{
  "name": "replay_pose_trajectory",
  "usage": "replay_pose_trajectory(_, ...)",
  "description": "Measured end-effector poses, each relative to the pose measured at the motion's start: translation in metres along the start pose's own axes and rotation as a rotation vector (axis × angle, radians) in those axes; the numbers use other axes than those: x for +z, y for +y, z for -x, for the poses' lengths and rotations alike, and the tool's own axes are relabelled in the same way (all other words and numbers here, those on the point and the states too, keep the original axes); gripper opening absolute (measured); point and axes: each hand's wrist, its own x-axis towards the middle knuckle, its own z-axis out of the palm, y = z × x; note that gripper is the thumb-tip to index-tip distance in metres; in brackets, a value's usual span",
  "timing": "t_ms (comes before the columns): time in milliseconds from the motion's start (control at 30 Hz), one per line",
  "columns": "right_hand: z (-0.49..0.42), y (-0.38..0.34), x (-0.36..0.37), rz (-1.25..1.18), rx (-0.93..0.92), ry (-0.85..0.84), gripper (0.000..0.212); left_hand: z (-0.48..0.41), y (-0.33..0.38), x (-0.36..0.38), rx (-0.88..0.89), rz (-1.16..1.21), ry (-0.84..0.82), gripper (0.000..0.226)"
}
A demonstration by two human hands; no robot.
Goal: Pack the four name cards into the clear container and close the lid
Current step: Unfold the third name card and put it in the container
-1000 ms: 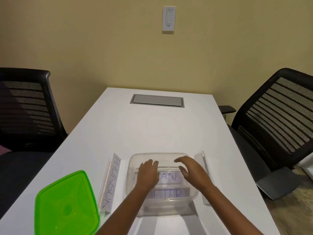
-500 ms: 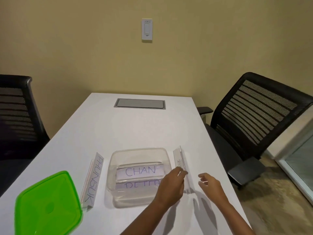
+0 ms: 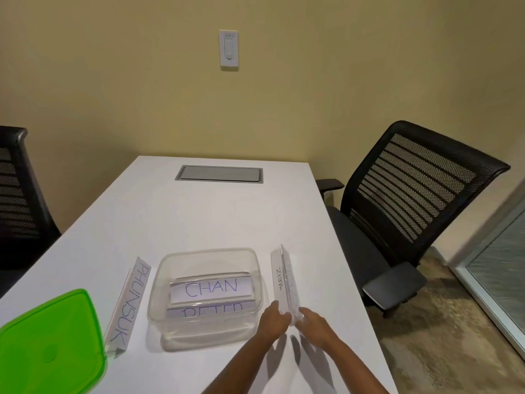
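Note:
The clear container [image 3: 208, 254] sits open on the white table, with the CHAN card [image 3: 211, 289] and the PETER card [image 3: 211, 310] standing inside it. To its right stands a third name card [image 3: 281, 277]. My left hand [image 3: 274, 321] and my right hand [image 3: 314, 322] pinch that card's near end from either side. The PHUNSUK card [image 3: 127, 304] stands left of the container. Off the container, the green lid [image 3: 48, 345] lies flat at the table's near left.
The white table [image 3: 199, 217] has a grey cable hatch [image 3: 219, 174] at its far end. One black mesh chair [image 3: 406, 206] stands close to the right edge and another chair [image 3: 17, 200] at the left. A wall is behind.
Both hands left the container and moved right to the third card. My right hand, apart from it half a second ago, now touches its near end. The camera turned right.

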Motion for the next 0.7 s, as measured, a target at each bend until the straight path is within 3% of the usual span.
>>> replay_pose_trajectory(400,-0.011,0.010,0.007,-0.094,-0.029,-0.012,0.047,-0.031,0.011,0.012,-0.121,0.029,0.110,0.040)
replay_pose_trajectory(567,-0.012,0.010,0.004,-0.308,0.036,-0.041,0.016,-0.035,0.016,0.016,-0.159,0.051,0.131,0.018)
replay_pose_trajectory(700,-0.009,0.010,0.002,-0.499,0.071,-0.035,0.014,-0.034,0.016,0.020,-0.160,0.105,0.143,0.017)
